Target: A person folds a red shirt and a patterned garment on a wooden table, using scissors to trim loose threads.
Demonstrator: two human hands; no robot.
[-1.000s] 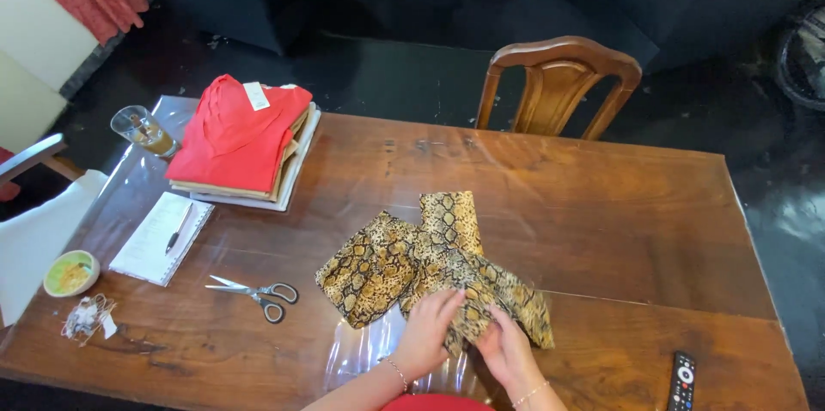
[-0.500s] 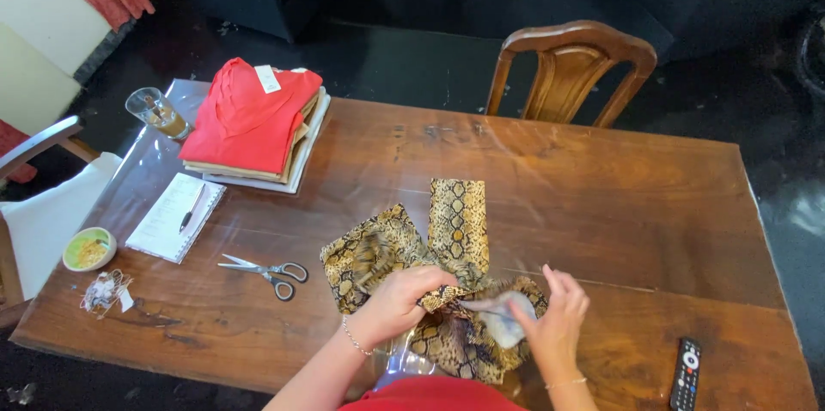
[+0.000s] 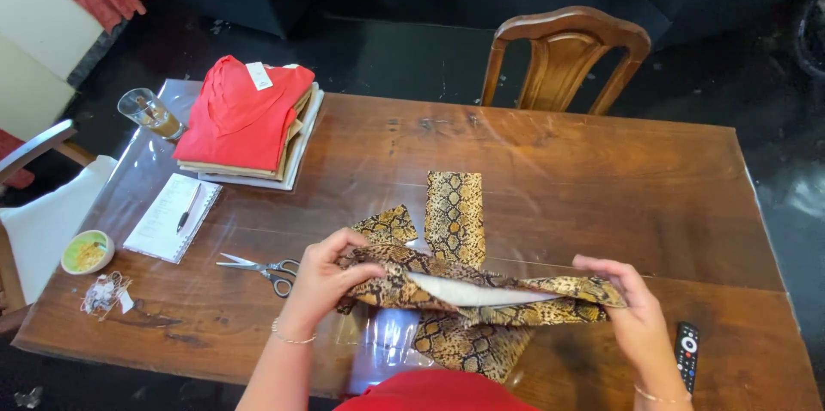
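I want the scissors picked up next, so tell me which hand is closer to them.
Left. The left hand grips the snakeskin-print cloth just right of the scissors, almost at their handles. The right hand holds the cloth's other end, far across the table.

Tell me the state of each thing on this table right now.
Snake-print garment: stretched between left hand and right hand.
Scissors: shut, flat.
Glass: upright, partly full.
Red top: folded on stack.
Notepad: pen on it.
Remote: flat.
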